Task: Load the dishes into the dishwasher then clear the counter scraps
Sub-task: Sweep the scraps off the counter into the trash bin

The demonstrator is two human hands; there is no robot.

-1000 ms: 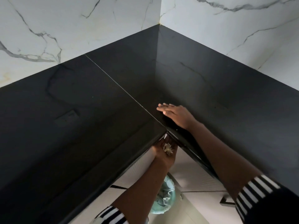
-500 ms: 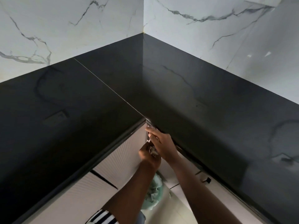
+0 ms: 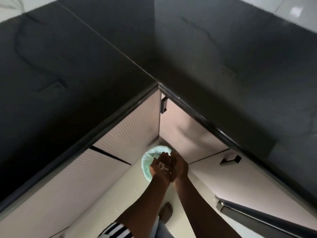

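My left hand (image 3: 158, 166) is cupped palm up below the counter corner, with a small heap of pale scraps (image 3: 163, 166) lying in it. My right hand (image 3: 179, 166) stands on edge against the left palm, fingers straight. Both hands hover over a bin lined with a pale green bag (image 3: 147, 162) on the floor in the inner corner of the cabinets. The black counter (image 3: 85, 69) stretches in an L shape above and behind them.
Pale ribbed cabinet fronts (image 3: 130, 127) run under both counter runs, with dark handles (image 3: 231, 159) on the right. A dark door edge (image 3: 257, 219) sticks out at lower right. A bare foot (image 3: 165, 212) stands on the light floor, with a few crumbs (image 3: 135, 189) lying on it.
Both hands have dropped from the counter edge down to the bin. The view has tilted downward, and the right hand now rests beside the scrap-filled left palm.
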